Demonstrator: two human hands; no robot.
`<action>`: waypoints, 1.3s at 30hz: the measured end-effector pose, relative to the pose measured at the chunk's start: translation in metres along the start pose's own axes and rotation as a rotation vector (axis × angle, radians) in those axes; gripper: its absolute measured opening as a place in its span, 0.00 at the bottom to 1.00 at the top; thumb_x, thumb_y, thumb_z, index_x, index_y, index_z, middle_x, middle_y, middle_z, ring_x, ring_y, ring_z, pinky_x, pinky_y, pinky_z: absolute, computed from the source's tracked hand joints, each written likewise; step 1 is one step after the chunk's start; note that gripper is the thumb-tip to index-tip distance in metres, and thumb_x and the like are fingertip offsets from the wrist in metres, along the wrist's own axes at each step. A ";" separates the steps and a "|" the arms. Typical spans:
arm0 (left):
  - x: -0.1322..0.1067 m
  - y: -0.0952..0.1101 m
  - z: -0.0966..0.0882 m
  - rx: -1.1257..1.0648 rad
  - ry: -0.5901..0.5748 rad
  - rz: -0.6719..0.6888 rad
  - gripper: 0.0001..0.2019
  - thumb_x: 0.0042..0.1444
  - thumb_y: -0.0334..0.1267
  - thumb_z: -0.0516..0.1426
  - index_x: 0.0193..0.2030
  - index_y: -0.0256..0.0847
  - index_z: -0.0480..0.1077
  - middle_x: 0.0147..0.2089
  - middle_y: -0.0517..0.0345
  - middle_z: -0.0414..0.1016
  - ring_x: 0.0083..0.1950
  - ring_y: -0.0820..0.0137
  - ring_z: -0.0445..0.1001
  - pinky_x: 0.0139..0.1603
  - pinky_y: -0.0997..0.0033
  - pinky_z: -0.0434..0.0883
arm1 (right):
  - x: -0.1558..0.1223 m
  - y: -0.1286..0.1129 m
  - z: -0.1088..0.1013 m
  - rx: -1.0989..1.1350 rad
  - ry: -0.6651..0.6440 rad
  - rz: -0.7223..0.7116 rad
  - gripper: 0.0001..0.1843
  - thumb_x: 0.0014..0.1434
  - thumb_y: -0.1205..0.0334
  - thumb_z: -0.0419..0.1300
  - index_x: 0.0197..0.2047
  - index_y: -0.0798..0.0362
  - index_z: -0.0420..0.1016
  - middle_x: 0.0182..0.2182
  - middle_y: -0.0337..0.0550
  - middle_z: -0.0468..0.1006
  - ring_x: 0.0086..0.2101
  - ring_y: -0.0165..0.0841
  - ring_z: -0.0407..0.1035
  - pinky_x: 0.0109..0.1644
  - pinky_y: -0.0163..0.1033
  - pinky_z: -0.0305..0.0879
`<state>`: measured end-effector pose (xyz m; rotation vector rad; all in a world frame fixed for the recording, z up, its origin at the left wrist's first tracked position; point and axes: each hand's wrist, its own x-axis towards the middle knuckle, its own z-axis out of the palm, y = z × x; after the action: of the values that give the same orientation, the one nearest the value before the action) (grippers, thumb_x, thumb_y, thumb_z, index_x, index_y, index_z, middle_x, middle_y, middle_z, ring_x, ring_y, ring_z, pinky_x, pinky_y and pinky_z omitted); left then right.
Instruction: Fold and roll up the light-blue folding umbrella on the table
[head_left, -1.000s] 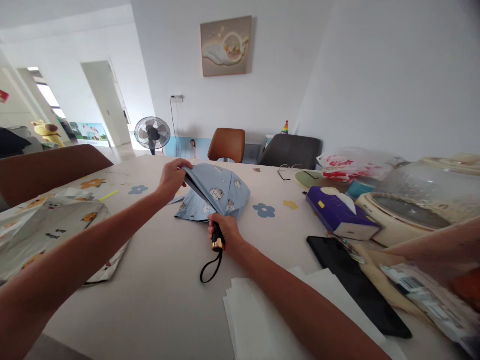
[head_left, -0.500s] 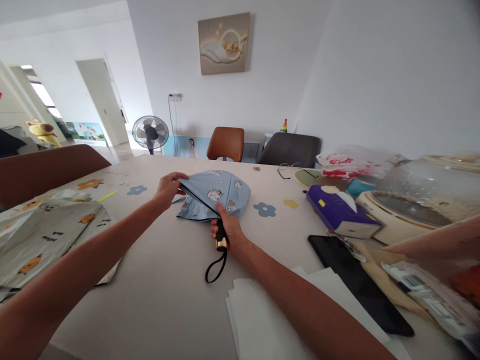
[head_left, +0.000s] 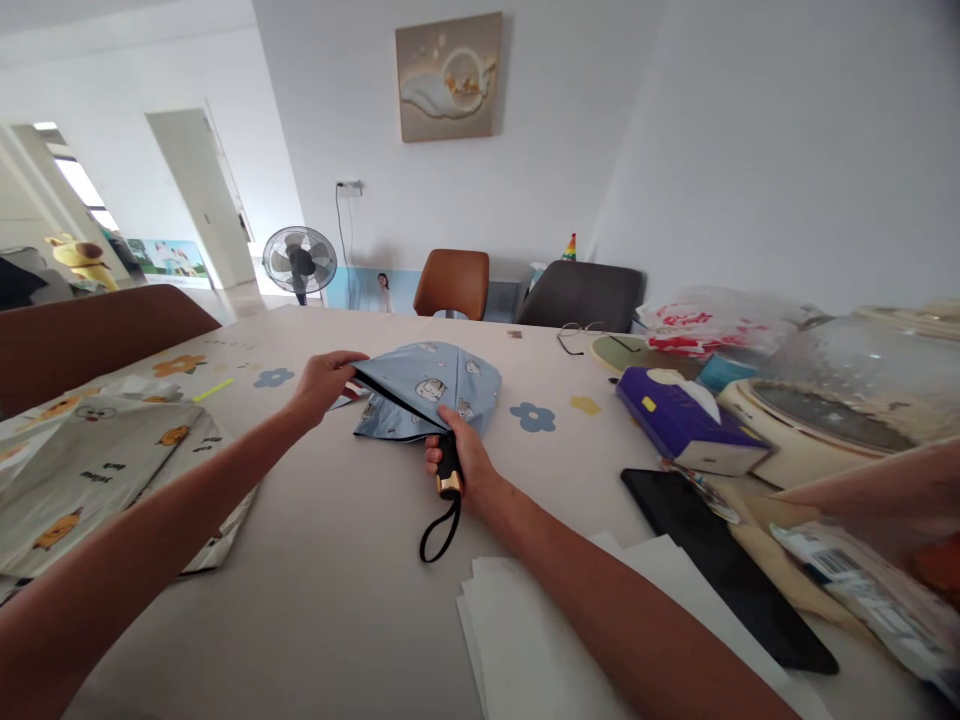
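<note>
A light blue folding umbrella (head_left: 450, 375) with small white cartoon prints lies partly bunched above the middle of the table. My right hand (head_left: 469, 455) is closed around its black handle, which has a gold band and a hanging black wrist strap (head_left: 440, 530). At the canopy's left edge, my left hand (head_left: 328, 388) pinches a corner of the fabric and holds it out to the left. The canopy is folded, with a dark opening along its edge. The umbrella's shaft is hidden by the cloth.
A cream cloth with cartoon prints (head_left: 112, 480) covers the table's left side. White papers (head_left: 517, 640), a black tablet-like slab (head_left: 727, 570), a purple tissue box (head_left: 682, 420) and glasses (head_left: 577, 338) lie to the right. A large clear-lidded appliance (head_left: 825, 400) stands beyond.
My left hand has shifted slightly left with the fabric corner, and the opening along the canopy edge looks a little wider. My right hand keeps its hold on the handle.
</note>
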<state>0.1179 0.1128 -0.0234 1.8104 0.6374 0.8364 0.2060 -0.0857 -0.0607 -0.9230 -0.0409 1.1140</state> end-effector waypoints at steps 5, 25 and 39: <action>-0.003 -0.005 0.009 -0.156 0.020 -0.089 0.17 0.40 0.33 0.55 0.40 0.35 0.73 0.31 0.56 0.73 0.27 0.73 0.72 0.26 0.72 0.74 | 0.002 0.000 -0.002 0.022 -0.026 -0.006 0.10 0.55 0.59 0.58 0.29 0.53 0.60 0.16 0.31 0.63 0.13 0.21 0.56 0.13 0.27 0.55; -0.018 -0.039 0.005 0.527 -0.009 -0.041 0.14 0.48 0.33 0.50 0.40 0.45 0.73 0.29 0.60 0.76 0.32 0.67 0.73 0.34 0.70 0.65 | -0.003 0.003 0.004 -0.131 0.091 -0.171 0.11 0.47 0.64 0.62 0.24 0.54 0.62 0.16 0.31 0.64 0.13 0.21 0.56 0.13 0.28 0.57; -0.076 0.047 0.031 0.285 0.340 0.797 0.12 0.49 0.27 0.51 0.41 0.41 0.67 0.45 0.53 0.71 0.49 0.65 0.68 0.52 0.61 0.64 | -0.012 0.005 0.017 -0.463 0.259 -0.438 0.17 0.48 0.59 0.58 0.14 0.52 0.59 0.07 0.34 0.62 0.08 0.26 0.57 0.10 0.31 0.54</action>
<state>0.0975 0.0222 -0.0074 2.2326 0.2224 1.6762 0.1893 -0.0840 -0.0483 -1.3882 -0.2841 0.5767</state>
